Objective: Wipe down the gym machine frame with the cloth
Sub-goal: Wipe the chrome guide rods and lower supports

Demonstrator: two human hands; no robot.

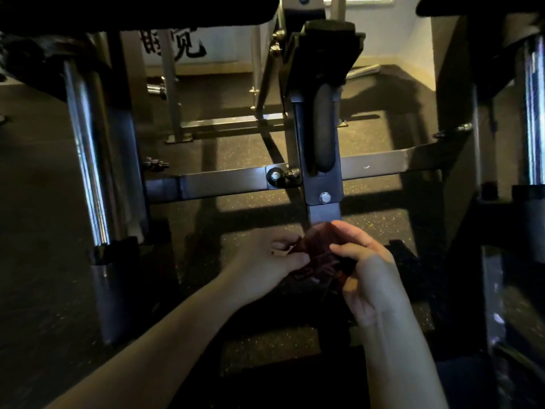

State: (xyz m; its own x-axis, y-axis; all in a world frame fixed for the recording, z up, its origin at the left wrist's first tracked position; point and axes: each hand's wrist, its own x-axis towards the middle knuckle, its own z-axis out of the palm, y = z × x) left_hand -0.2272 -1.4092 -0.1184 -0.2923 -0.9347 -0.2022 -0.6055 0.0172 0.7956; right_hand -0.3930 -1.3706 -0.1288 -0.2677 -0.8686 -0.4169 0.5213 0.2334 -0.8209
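Pinches the dark-red cloth [318, 261] between left hand [265, 261] and right hand [365, 267], with fingers [348, 250] of both curled onto it, just beneath the frame [323, 208]. Looks soft, light, limp; best gripped as a bunched wad, with loose edges tucked in.

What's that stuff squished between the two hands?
A bunched dark red cloth. The left hand pinches one side and the right hand grips the other. The head view shows it.
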